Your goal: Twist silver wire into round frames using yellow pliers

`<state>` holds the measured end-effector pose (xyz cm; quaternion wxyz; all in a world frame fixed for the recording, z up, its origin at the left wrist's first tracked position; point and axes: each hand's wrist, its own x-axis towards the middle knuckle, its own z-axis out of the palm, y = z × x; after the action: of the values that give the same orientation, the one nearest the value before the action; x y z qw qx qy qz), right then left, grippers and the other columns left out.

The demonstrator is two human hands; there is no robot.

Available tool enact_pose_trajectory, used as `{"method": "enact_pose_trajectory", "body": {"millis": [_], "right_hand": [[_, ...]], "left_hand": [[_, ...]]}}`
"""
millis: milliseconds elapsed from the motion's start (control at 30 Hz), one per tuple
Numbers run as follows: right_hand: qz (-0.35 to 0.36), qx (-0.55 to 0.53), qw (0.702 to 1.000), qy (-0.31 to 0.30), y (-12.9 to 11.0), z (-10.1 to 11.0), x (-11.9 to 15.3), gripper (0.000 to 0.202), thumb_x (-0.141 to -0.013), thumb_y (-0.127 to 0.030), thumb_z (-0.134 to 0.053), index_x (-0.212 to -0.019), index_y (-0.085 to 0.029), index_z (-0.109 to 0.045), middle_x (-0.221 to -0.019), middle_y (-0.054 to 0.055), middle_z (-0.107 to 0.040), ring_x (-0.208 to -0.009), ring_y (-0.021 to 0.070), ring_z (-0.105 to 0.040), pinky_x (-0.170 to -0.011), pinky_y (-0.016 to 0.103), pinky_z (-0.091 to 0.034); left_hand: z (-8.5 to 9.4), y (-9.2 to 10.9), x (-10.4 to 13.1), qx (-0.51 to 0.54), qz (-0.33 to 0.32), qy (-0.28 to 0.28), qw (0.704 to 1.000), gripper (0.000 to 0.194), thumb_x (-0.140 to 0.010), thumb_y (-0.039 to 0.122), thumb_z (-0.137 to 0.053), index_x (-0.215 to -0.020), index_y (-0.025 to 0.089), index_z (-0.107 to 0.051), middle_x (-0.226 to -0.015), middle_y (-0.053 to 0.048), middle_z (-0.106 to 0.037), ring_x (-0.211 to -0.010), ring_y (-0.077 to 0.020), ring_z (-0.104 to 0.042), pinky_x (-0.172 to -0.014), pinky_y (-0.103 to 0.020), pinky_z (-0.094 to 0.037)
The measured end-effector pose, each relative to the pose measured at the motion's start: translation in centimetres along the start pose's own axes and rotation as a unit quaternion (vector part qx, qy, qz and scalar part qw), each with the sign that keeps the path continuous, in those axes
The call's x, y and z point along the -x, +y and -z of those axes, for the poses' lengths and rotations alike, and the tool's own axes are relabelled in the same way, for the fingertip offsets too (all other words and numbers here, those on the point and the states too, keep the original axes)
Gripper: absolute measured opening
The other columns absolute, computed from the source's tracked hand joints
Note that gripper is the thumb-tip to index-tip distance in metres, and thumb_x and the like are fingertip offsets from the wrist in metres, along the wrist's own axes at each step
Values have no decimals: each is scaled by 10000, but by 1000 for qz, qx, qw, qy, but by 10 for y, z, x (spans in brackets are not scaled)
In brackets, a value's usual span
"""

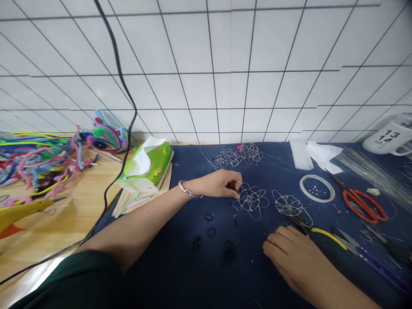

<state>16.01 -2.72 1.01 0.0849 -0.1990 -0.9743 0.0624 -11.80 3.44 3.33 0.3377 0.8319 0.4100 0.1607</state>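
Note:
My left hand (227, 183), with a silver bangle on its wrist, pinches the left edge of a flower-shaped wire piece (251, 199) lying on the dark blue cloth (180, 274). My right hand (286, 251) rests palm down at the right, its fingers curled together; whatever may be under it is hidden. Just above it lie pliers with yellow handles (328, 237), their jaws by a second wire piece (289, 205) with small pink beads. Two more tangled wire pieces (228, 158) sit near the wall.
On the right are a round bead dish (317, 188), orange scissors (363, 205), purple scissors (370, 259), wire lengths (376, 171) and a white mug (389, 136). A tissue pack (148, 165), colourful pipe cleaners (45, 159) and a yellow glue gun (25, 210) lie left. A black cable (117, 64) hangs down.

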Motion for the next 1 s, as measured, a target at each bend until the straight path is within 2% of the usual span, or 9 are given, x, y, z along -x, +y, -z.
{"method": "enact_pose_trajectory", "body": {"millis": [100, 233, 367, 467, 667, 767, 900, 1000], "right_hand": [[-6, -19, 1000, -8, -2, -2, -2, 220, -767, -75, -449, -878, -208, -584, -780, 19, -576, -735, 161, -473, -667, 315, -368], [-9, -28, 1000, 1, 0, -1, -2, 222, -777, -65, -440, -871, -206, -583, -773, 18, -570, -721, 153, -465, -661, 304, -369], [-2, -15, 1000, 10, 1, 0, -1, 228, -789, -62, -428, -873, -199, -590, -770, 29, -571, -738, 154, -475, -674, 303, -371], [-3, -3, 1000, 18, 2, 1, -1, 242, -798, -60, -420, -899, -196, -592, -788, 35, -578, -758, 156, -484, -682, 305, -374], [-1, -2, 1000, 20, 4, 0, 0, 237, -813, -73, -416, -908, -193, -597, -800, 39, -588, -751, 152, -493, -666, 299, -379], [-7, 3, 1000, 21, 3, 1, 0, 205, -822, -109, -434, -904, -192, -602, -787, 39, -588, -738, 151, -496, -659, 299, -381], [-18, 5, 1000, 20, 0, 7, 0, 183, -826, -136, -445, -883, -191, -609, -773, 40, -587, -757, 156, -511, -686, 307, -392], [-15, 14, 999, 35, -1, 11, 1, 184, -827, -145, -441, -860, -179, -619, -772, 56, -591, -773, 161, -526, -708, 311, -405]], "left_hand": [[-8, -2, -3, -10, -29, 6, 1000, 160, -751, 290, -593, -757, 136, -549, -778, -22, -560, -667, -90, -504, -617, -215, -426], [-13, -1, -5, -10, -77, -16, 997, 76, -785, 181, -543, -815, 149, -606, -856, -42, -592, -789, -109, -536, -722, -219, -436], [-11, 0, -3, -44, -98, -26, 994, 181, -800, 113, -486, -913, 165, -617, -951, -57, -587, -847, -114, -548, -777, -222, -433], [-9, 1, -1, -92, -108, -48, 989, 226, -799, 95, -467, -954, 179, -608, -1009, -59, -571, -844, -117, -557, -761, -219, -437], [-10, 2, 0, -199, -145, -66, 967, 303, -808, 46, -399, -968, 209, -597, -1023, -64, -579, -921, -163, -536, -807, -276, -416], [-11, 4, 0, -173, -126, -51, 976, 248, -825, 96, -410, -950, 191, -602, -1000, -65, -586, -906, -156, -536, -781, -260, -423], [-15, 8, -1, -97, -62, -15, 993, 166, -820, 229, -490, -909, 171, -617, -904, -47, -609, -806, -130, -552, -734, -236, -430], [-18, 11, -1, -67, -20, -2, 998, 167, -811, 219, -494, -897, 171, -628, -886, -36, -615, -754, -114, -554, -703, -226, -429]]}}
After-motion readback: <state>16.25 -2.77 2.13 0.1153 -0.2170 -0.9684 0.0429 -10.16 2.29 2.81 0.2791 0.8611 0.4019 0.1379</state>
